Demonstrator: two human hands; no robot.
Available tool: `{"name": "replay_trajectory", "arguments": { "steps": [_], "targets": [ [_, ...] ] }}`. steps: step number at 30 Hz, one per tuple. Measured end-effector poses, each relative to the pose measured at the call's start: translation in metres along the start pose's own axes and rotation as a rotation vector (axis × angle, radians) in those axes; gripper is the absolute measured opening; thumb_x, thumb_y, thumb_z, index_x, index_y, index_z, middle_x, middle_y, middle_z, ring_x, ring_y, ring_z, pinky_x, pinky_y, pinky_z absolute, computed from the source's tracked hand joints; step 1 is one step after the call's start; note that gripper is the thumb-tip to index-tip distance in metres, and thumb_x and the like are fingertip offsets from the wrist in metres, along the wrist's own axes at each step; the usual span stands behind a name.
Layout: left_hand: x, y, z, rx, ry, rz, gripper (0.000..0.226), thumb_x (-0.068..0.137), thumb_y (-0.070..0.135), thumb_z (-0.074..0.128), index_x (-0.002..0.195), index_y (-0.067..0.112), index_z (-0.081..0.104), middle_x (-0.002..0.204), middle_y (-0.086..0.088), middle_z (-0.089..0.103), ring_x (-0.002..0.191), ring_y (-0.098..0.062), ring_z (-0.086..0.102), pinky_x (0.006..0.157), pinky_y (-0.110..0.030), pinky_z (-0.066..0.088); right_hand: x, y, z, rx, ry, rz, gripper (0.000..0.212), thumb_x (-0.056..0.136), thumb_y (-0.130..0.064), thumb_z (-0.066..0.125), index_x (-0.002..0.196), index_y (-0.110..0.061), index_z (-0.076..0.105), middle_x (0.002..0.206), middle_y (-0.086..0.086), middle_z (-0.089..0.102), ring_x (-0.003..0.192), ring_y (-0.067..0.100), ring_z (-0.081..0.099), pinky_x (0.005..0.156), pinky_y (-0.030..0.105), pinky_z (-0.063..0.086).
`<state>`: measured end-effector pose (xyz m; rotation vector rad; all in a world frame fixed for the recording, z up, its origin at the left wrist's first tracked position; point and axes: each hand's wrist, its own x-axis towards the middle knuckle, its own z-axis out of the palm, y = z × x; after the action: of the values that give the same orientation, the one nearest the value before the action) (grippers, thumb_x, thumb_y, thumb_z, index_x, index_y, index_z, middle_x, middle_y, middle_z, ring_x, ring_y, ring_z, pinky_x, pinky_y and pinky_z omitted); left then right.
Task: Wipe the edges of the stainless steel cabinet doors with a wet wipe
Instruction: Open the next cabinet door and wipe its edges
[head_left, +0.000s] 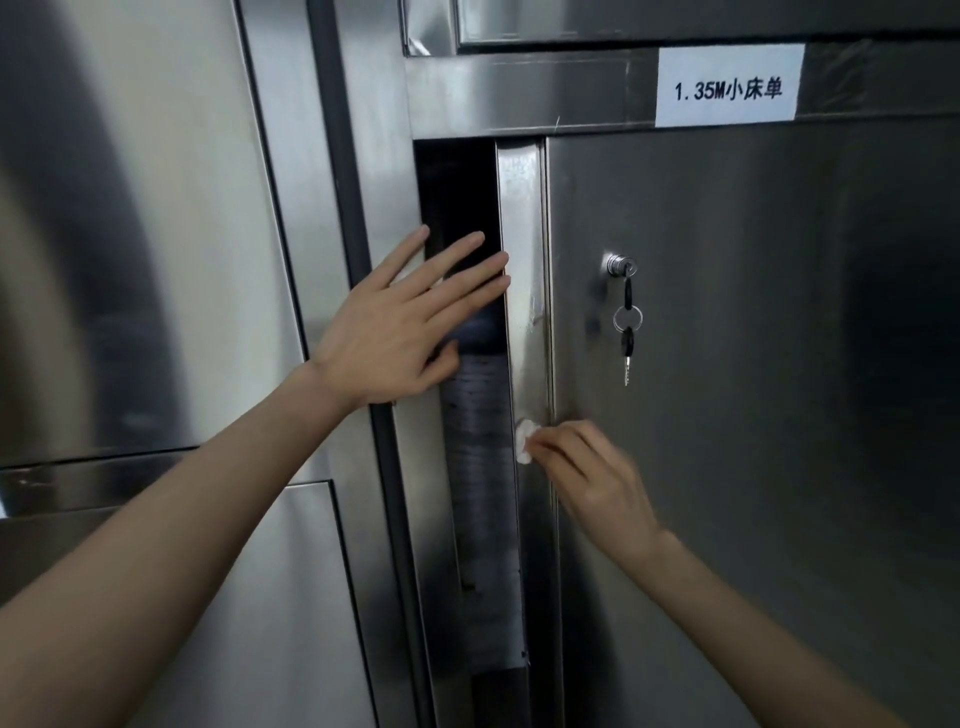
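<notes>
Steel cabinet door (727, 441) is seen from the head camera, slightly ajar, with a dark gap (457, 197) shown along its left side. A small white wet wipe (524, 440) is pinched in the fingertips of the right hand (592, 478) and pressed against the door's narrow left edge (524, 218), lower than the lock (619, 265). The left hand (395, 322) is held open, fingers straight and spread across the gap, tips at the edge. Keys (627, 338) are hung from the lock. A white label (727, 85) is stuck above the door.
</notes>
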<state>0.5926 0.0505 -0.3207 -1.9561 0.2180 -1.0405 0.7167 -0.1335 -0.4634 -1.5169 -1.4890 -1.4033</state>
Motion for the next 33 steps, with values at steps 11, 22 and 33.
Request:
{"name": "replay_trajectory", "arguments": {
  "steps": [11,22,33],
  "targets": [
    [-0.025,0.057,-0.002,-0.317,0.125,-0.069,0.044,0.094,0.016,0.045,0.135,0.002,0.054,0.143,-0.011,0.050,0.138,-0.029,0.041,0.115,-0.048,0.028,0.039,0.022,-0.028,0.286,-0.037,0.481,0.013,0.088,-0.037,0.059,0.088,-0.024,0.063,0.086,-0.020,0.056,0.083,-0.010,0.050,0.074,0.003,0.035],
    [-0.001,0.108,0.016,-0.560,0.318,-0.052,0.018,0.087,0.003,0.069,0.103,-0.003,0.072,0.111,-0.014,0.070,0.102,-0.026,0.068,0.084,-0.037,0.056,0.023,0.040,-0.034,0.010,0.051,-0.019,0.012,0.082,0.005,0.068,0.074,0.000,0.060,0.086,0.013,0.066,0.079,0.025,0.066,0.065,0.033,0.054],
    [0.007,0.173,0.021,-0.459,0.352,-0.650,0.035,0.088,0.013,0.061,0.123,0.013,0.057,0.118,0.005,0.059,0.106,-0.012,0.059,0.094,-0.016,0.041,0.039,0.155,-0.051,-0.184,-0.044,-0.624,0.027,0.092,-0.016,0.053,0.106,0.000,0.070,0.113,0.013,0.067,0.101,0.026,0.066,0.097,0.041,0.045]
  ]
}}
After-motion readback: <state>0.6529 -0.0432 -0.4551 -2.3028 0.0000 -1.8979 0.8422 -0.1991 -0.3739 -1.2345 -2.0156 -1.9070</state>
